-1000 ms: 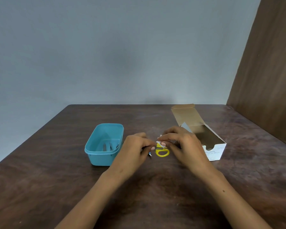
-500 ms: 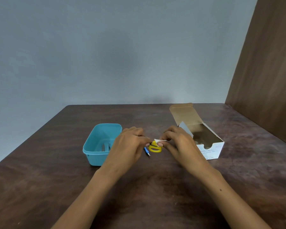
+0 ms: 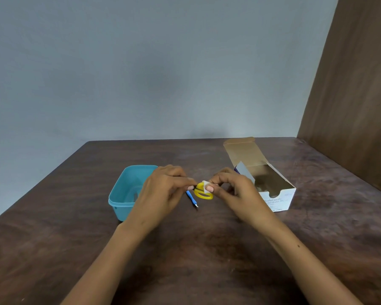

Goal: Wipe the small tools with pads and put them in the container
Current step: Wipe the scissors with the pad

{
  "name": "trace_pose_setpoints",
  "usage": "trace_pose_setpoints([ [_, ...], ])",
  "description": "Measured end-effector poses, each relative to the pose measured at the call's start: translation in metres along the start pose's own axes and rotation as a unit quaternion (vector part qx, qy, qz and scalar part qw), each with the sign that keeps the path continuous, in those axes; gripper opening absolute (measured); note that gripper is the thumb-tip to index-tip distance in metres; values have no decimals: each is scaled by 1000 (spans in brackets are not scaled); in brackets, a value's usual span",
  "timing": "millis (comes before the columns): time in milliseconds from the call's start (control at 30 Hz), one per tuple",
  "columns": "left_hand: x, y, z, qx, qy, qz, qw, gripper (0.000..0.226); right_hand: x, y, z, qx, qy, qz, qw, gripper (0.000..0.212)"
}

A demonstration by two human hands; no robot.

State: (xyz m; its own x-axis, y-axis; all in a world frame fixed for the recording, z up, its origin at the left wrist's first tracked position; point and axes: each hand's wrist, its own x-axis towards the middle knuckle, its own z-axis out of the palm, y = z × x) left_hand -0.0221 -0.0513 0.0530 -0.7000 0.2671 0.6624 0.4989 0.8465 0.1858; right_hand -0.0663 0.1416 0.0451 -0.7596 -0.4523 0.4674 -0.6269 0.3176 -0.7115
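From the head camera, both forearms reach out over a dark brown wood-grain surface (image 3: 207, 260) and the hands meet near its middle. The left hand (image 3: 163, 190) has its fingers curled, the fingertips pinching one end of a small pair of yellow-handled scissors (image 3: 204, 193), which is held just above the surface; the yellow loops hang toward the near side. The right hand (image 3: 233, 190) is curled too, its thumb and forefinger pinching a small white square pad (image 3: 205, 186) against the scissors' upper loop. Just below the left fingertips a thin blue-handled tool with a metal tip (image 3: 191, 198) lies on the surface, pointing near and slightly right. Left of the hands stands an open teal rectangular plastic container (image 3: 121, 194), its right rim hidden behind the left hand; something pale lies inside it, too indistinct to name. Right of the hands, partly behind the right hand, sits an open white cardboard box printed "Alcohol Swabs" (image 3: 277, 199), its brown lid flap raised at the far end. A grey wall rises beyond, and a brown wood panel on the right.
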Motion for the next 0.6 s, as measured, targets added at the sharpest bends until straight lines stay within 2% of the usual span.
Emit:
trace_pose_setpoints([
  [167, 0, -1, -5, -71, 18, -50, 996, 19, 2, -1, -3, 22, 27, 1, 999, 11],
  [300, -1, 2, -1, 4, -4, 0, 1000, 22, 0, 2, -1, -9, 31, -10, 999, 6],
  [400, 0, 5, 0, 46, -10, 36, 998, 29, 0, 4, 1, -74, 43, -55, 995, 11],
  [600, -1, 6, 4, 77, 0, 54, 996, 28, -3, 6, 4, -181, 51, -115, 976, 19],
])
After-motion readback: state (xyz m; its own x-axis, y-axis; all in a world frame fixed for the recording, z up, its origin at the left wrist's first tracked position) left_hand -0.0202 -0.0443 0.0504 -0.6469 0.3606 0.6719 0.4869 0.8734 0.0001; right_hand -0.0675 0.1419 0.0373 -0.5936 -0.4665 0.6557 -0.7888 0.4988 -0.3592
